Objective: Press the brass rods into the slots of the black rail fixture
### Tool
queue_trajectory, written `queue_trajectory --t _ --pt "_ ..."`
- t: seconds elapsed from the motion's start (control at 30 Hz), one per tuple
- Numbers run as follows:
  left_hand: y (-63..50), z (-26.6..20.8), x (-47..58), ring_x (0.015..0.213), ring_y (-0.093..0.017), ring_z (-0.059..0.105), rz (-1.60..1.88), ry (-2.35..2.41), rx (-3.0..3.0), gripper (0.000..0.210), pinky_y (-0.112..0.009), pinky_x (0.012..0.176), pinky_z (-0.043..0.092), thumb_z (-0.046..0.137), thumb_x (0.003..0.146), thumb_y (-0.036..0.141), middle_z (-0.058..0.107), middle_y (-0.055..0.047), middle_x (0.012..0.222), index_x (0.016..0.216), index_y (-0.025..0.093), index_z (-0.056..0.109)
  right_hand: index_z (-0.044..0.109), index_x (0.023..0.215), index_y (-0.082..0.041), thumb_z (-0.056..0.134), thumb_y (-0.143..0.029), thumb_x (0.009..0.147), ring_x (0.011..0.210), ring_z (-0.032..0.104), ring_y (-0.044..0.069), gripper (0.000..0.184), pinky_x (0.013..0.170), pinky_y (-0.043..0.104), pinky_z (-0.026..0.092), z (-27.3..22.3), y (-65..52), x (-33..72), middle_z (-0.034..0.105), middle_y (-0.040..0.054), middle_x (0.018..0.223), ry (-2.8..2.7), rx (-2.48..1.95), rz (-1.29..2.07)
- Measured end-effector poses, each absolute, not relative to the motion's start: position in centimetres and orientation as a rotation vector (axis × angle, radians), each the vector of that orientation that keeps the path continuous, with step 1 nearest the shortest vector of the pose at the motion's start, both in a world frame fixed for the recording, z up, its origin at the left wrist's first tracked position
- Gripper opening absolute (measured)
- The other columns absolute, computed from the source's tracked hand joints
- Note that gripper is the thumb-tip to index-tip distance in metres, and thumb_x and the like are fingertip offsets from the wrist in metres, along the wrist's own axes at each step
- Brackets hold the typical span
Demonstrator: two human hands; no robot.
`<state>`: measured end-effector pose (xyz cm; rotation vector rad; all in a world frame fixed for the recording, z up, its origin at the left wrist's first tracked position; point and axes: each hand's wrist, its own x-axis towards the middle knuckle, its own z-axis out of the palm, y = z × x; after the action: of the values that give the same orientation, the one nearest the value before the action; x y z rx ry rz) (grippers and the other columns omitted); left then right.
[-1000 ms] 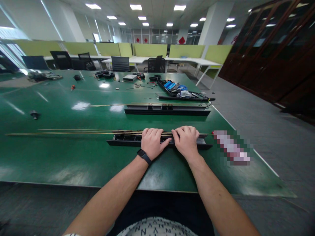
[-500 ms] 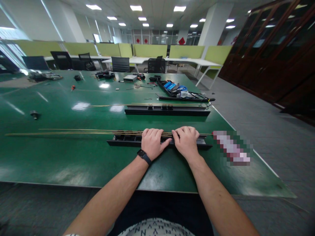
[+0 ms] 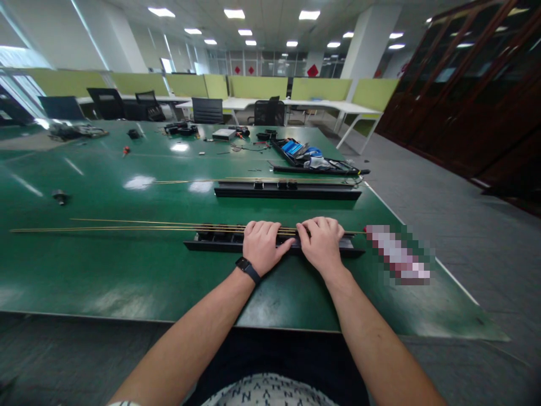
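Observation:
A long black channel (image 3: 215,246) lies lengthwise across the green table in front of me, with dark blocks inside it. Several thin brass-coloured rods (image 3: 139,228) run along its top and reach far out to the left. My left hand (image 3: 262,243) is curled over the rods at the channel's middle, thumb stretched out on the near side. Just to its right, my right hand (image 3: 320,241) has bent fingers closed over the rods, its thumb near the left hand's thumb. The fingertips of both hands are partly hidden behind the rods and channel.
A second black channel (image 3: 287,193) with rods lies farther back. Behind it sits a black tray (image 3: 325,170) with blue and grey items. A blurred-out pink and white item (image 3: 397,254) is at the right. The green table's (image 3: 127,276) right edge runs beyond it.
The left end of one rod has shifted slightly right and away from me. My right hand has moved a touch to the right; my left hand stays in place.

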<state>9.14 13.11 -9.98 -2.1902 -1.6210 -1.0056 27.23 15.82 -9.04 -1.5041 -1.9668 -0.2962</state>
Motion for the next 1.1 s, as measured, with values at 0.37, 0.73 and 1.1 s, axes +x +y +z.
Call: queue_trajectory --t 0.37,0.73,1.1 --pt "13.08 -9.99 9.07 0.106 -0.028 0.067 -1.017 -1.615 -2.187 0.043 -0.047 0.102 0.039 0.059 0.096 0.059 0.076 -0.010 0.109 0.114 0.022 0.070 0.074 0.084 -0.021 0.050 -0.041 0.102 0.108 0.045 0.028 0.036 0.093 0.045 0.027 -9.02 15.87 27.54 0.067 0.0110 0.105 -1.935 -1.540 -0.340" --pt "13.13 -10.00 9.05 0.106 -0.028 0.066 -1.019 -1.618 -2.181 0.044 -0.047 0.102 0.038 0.059 0.096 0.060 0.076 -0.010 0.109 0.113 0.021 0.069 0.075 0.086 -0.022 0.047 -0.043 0.104 0.109 0.046 0.027 0.039 0.094 0.045 0.028 -8.96 15.73 27.18 0.069 0.0098 0.105 -1.980 -1.514 -0.311" --pt "13.16 -10.01 9.08 0.104 -0.027 0.067 -1.010 -1.605 -2.170 0.043 -0.046 0.101 0.039 0.059 0.096 0.059 0.076 -0.010 0.108 0.112 0.021 0.069 0.074 0.093 -0.023 0.050 -0.045 0.103 0.110 0.046 0.028 0.034 0.095 0.044 0.027 -8.99 15.77 27.32 0.069 0.0089 0.106 -1.939 -1.509 -0.294"
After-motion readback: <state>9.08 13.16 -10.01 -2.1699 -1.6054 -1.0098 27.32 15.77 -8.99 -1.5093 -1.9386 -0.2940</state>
